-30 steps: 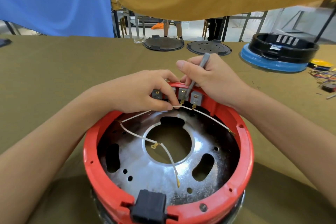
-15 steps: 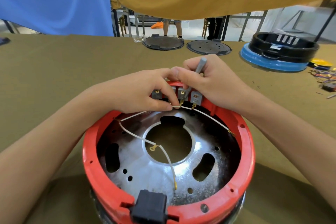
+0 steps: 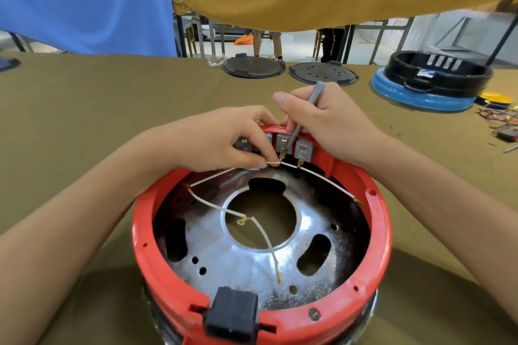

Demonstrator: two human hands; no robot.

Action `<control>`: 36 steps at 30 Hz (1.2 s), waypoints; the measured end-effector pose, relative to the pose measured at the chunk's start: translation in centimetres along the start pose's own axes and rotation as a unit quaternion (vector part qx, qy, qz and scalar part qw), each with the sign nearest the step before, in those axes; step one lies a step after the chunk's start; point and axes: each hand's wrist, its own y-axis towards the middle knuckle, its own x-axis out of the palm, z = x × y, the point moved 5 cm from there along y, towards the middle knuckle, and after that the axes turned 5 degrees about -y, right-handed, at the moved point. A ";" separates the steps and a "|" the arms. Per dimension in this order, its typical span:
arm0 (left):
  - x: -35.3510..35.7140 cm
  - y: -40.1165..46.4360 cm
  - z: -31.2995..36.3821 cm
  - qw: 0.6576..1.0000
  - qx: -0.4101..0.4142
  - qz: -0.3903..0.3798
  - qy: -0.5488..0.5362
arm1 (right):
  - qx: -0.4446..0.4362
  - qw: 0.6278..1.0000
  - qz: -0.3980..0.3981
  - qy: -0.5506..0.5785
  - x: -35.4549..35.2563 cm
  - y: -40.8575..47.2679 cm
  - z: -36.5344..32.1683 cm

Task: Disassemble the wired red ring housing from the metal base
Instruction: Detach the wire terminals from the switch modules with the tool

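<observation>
The red ring housing [image 3: 378,246] sits on the shiny metal base [image 3: 232,258] right in front of me, with a black socket [image 3: 232,314] at its near edge. Grey terminal blocks [image 3: 302,150] line the ring's far inner wall. White wires [image 3: 263,235] run across the base, one ending loose near the front. My left hand [image 3: 221,140] pinches a white wire end [image 3: 273,162] at the middle terminal. My right hand [image 3: 328,123] grips a thin grey tool [image 3: 308,112], its tip down at that same terminal.
On the olive cloth table [image 3: 98,109], two dark round lids [image 3: 252,67] lie at the back. A black ring on a blue base [image 3: 431,81] stands at the back right, with loose coloured wires [image 3: 501,117] beside it. Blue and mustard cloths hang above.
My right thumb pressed toward the left fingers half a second ago and has lifted away again. The grey tool stays at the middle terminal; my left hand keeps its pinch on the wire.
</observation>
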 end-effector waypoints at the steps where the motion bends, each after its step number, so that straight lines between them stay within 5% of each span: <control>1: 0.0 0.0 0.0 1.000 0.000 0.001 0.000 | -0.005 1.000 0.004 0.001 -0.1 -0.1 -0.1; 10: -0.1 -0.5 0.3 1.000 -0.009 0.003 0.023 | -0.083 0.996 0.031 -0.024 -1.8 -2.1 -0.9; 21: -0.6 -1.4 0.9 0.997 -0.033 -0.021 0.073 | -0.155 0.973 -0.031 -0.166 -1.7 -2.7 -1.6; 36: 0.8 -1.4 1.7 0.994 -0.034 -0.064 0.082 | -0.030 0.997 -0.020 -0.068 -1.4 -1.9 -0.3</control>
